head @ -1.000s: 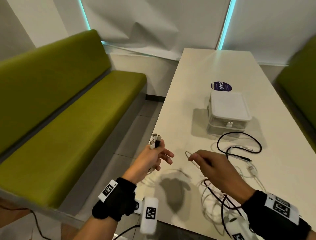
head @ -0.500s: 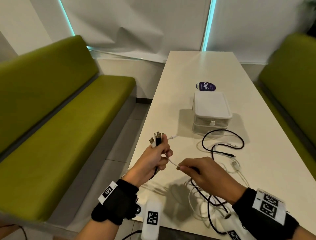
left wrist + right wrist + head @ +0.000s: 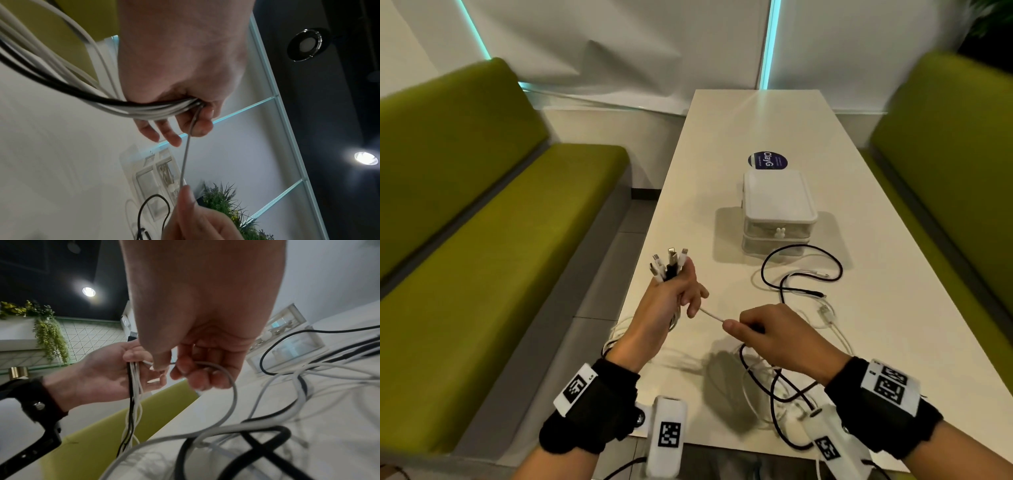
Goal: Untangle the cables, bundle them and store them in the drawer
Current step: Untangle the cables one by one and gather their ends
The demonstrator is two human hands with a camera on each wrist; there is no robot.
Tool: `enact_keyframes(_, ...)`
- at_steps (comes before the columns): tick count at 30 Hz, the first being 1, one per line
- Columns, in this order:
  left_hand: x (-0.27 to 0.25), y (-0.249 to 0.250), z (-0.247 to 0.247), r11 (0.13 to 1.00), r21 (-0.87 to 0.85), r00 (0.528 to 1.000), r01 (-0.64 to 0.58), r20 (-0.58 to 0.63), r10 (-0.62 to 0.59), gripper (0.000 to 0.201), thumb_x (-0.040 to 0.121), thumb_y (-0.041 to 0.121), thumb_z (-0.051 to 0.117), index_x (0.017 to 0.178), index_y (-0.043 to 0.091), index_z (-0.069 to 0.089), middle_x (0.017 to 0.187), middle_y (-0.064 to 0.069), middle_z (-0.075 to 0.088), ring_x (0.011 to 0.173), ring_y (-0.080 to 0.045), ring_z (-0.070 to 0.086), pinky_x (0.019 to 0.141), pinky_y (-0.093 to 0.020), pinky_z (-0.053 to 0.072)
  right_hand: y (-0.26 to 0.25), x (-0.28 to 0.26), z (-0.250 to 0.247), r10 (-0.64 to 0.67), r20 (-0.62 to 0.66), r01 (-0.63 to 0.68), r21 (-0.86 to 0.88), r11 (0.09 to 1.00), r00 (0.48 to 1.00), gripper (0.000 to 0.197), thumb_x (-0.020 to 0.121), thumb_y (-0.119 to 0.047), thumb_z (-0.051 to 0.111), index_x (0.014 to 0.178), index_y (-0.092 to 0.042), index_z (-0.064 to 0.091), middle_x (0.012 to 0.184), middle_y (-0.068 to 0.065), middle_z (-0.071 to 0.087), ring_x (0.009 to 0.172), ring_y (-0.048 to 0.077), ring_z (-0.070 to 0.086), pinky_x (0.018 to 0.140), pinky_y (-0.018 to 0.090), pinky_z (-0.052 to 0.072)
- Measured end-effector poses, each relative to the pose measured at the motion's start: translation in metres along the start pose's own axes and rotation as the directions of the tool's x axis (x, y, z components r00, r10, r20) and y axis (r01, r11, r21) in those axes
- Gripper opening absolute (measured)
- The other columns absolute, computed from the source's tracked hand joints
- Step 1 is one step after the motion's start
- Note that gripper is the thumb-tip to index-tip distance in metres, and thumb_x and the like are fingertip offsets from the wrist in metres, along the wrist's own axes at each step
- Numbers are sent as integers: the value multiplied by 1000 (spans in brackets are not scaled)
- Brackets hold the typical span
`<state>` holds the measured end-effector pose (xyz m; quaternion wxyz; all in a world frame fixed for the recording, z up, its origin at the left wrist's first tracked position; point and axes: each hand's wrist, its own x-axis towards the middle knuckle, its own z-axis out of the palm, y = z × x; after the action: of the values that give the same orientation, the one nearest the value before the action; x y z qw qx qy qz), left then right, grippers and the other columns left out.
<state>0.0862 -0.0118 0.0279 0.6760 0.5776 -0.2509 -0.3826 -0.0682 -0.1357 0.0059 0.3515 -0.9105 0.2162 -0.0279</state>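
Note:
My left hand [image 3: 671, 294] grips a bundle of cable ends [image 3: 669, 263], white ones and a black one, with the plugs sticking up above the fist. The same bundle [image 3: 144, 107] runs under my left palm [image 3: 180, 68]. A thin white cable [image 3: 710, 314] stretches tight from my left hand to my right hand [image 3: 763, 334], which pinches it between thumb and forefinger. In the right wrist view my right hand [image 3: 185, 369] holds that cable [image 3: 224, 369] beside the bundle [image 3: 133, 386]. Loose black and white cables [image 3: 801, 284] lie tangled on the white table [image 3: 756, 116].
A small white two-drawer box [image 3: 777, 212] stands mid-table with both drawers closed, and a dark round sticker [image 3: 767, 160] lies behind it. Green benches [image 3: 482, 219] flank the table on both sides. More cable loops [image 3: 767, 387] lie at the table's near edge under my right wrist.
My left hand has gathered one more white plug into the bundle. My right hand has slid along that cable away from the left, drawing it taut. The view has swung to the right.

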Motion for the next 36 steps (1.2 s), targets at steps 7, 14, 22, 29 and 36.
enact_keyframes(7,-10,13,4,974,-221,992,41,123,-14,54,90,45,49,52,15,27,45,3,20,40,-11,16,42,-25,21,3,0,-6,-74,174,51,132,990,982,51,86,-54,62,61,-12,46,52,-7,38,48,7,36,54,28,34)
enact_keyframes(14,-20,43,-2,963,-238,985,-129,82,152,51,90,46,45,50,15,38,44,4,27,41,-10,12,42,-26,10,-4,16,-11,-149,-2,149,62,987,989,50,91,-46,59,57,-15,39,50,-5,35,49,8,35,52,29,31)
enact_keyframes(22,-22,36,21,840,430,942,-331,98,321,27,98,14,53,120,22,66,90,12,65,48,-1,45,48,-19,35,-26,32,-44,-158,-506,265,146,953,848,36,92,-40,60,65,-17,55,59,7,59,61,25,58,60,40,45)
enact_keyframes(29,-15,9,25,466,840,951,-279,176,253,28,87,13,53,77,35,67,76,11,70,79,-20,65,66,-23,49,-11,18,-35,-112,-347,175,156,972,931,42,90,-45,57,60,-15,57,59,2,62,61,16,59,60,36,46)
enact_keyframes(36,-10,15,0,357,873,876,-333,146,459,26,78,12,44,79,20,68,78,-1,72,71,-28,67,59,-45,53,-13,7,-38,-105,142,1,587,809,984,38,93,-19,62,57,-18,47,53,8,53,52,22,55,55,20,36)
